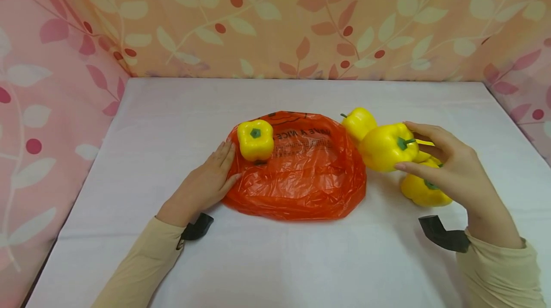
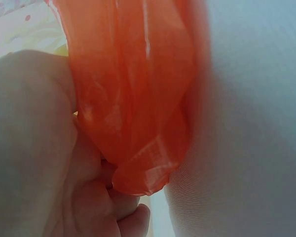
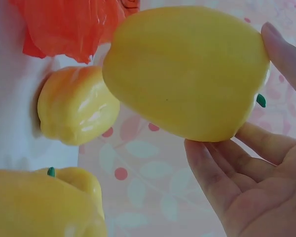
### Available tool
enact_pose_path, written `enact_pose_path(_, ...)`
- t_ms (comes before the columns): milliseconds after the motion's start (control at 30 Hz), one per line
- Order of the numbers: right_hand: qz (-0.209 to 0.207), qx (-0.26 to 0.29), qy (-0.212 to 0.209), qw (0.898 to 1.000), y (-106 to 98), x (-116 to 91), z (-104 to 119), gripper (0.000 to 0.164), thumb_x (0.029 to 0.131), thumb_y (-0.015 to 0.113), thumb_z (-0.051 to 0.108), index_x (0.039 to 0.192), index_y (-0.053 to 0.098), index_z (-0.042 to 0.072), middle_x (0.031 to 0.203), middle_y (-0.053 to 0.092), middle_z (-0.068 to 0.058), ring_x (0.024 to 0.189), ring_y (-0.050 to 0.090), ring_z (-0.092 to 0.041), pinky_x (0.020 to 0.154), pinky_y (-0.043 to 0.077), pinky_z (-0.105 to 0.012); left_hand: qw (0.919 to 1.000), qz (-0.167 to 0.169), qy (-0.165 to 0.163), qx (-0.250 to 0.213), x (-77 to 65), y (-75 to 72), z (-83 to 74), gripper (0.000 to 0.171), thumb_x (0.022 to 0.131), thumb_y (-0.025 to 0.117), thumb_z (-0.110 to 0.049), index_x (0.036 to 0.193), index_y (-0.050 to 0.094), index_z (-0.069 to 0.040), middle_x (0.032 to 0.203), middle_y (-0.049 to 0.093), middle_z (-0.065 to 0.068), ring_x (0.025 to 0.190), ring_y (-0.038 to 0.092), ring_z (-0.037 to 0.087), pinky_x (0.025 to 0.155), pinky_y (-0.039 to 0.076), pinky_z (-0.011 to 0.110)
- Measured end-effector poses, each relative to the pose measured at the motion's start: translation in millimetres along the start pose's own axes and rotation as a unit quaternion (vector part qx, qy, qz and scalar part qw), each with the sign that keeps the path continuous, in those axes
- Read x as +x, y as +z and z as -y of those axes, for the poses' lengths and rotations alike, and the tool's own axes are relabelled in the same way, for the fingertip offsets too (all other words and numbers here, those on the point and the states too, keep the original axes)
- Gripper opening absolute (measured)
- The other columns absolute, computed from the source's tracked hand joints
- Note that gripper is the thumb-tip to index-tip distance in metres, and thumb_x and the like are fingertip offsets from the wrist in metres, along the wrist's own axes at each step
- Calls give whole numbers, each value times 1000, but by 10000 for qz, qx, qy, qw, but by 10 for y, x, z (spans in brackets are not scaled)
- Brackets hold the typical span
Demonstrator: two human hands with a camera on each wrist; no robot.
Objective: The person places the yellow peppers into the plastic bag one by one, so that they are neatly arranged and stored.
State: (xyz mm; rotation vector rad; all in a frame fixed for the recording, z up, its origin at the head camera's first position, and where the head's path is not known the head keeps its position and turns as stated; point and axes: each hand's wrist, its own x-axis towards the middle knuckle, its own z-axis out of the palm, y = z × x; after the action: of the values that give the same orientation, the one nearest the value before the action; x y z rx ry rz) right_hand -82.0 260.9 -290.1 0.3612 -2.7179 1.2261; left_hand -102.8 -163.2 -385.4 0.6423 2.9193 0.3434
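An orange-red plastic bag [image 1: 301, 183] with mirrored dark lettering lies spread on the table. My left hand [image 1: 206, 181] rests against its left edge, fingers straight and thumb apart; the bag [image 2: 133, 89] bulges beside the fingers in the left wrist view. At the bag's left part stands a yellow bell pepper [image 1: 256, 140], green stem up; whether inside the bag or on top, I cannot tell. My right hand [image 1: 452, 159] grips another yellow bell pepper [image 1: 385, 148] between thumb and fingers, its stem pointing right. It is held above the table in the right wrist view [image 3: 187, 74].
Beyond the held pepper, a yellow bell pepper [image 1: 359, 121] lies near the bag's right rim. Under my right hand sits one more pepper [image 1: 424, 191], with further yellow partly hidden behind the fingers. A white cloth covers the table [image 1: 275, 260]; floral curtains [image 1: 275, 26] surround it.
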Motion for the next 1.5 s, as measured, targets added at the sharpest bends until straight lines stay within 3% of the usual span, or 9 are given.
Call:
enact_pose_path(200,-67,216,-211,9995,60,19,13,70,72,77,-6,136,51,7,127,52,4,106,53,1,84,42,-5,10000,-7,1,12,-5,-12,-3,73,98,48,-35,148,14,6,155,12,21,142,13,34,111,23,47)
enact_pose_path(500,164,366,-480,9980,191,71,97,72,71,79,-6,136,51,5,130,51,-4,107,53,-1,84,43,-7,10000,-21,17,-23,-9,-24,-18,73,98,49,-35,147,14,6,155,12,21,142,13,33,111,23,46)
enact_pose_path(800,359,197,-339,9986,286,142,260,72,72,81,3,137,51,12,133,50,-8,107,52,-1,86,41,-6,10000,0,30,24,-3,-21,-18,73,97,49,-35,147,15,7,155,11,21,142,13,33,111,23,46)
enact_pose_path(1133,502,467,-911,9935,428,246,392,72,69,81,-3,134,52,4,132,51,-8,114,49,-4,91,41,-9,10000,-60,27,-12,-13,-12,-20,74,97,50,-35,147,16,7,154,13,21,142,14,33,110,24,46)
enact_pose_path(1400,919,604,-604,9921,582,383,505,70,75,80,9,137,49,8,134,49,-7,114,54,-26,90,43,-11,10000,-85,12,-26,-10,-2,-20,74,97,50,-36,147,16,7,154,15,21,141,15,34,110,24,47)
enact_pose_path(1500,996,553,-806,9902,659,445,524,69,75,80,9,136,49,5,132,51,-9,114,54,-26,90,43,-12,10000,-91,15,-13,-9,0,-19,74,97,50,-36,147,16,7,154,14,21,142,15,33,110,24,46)
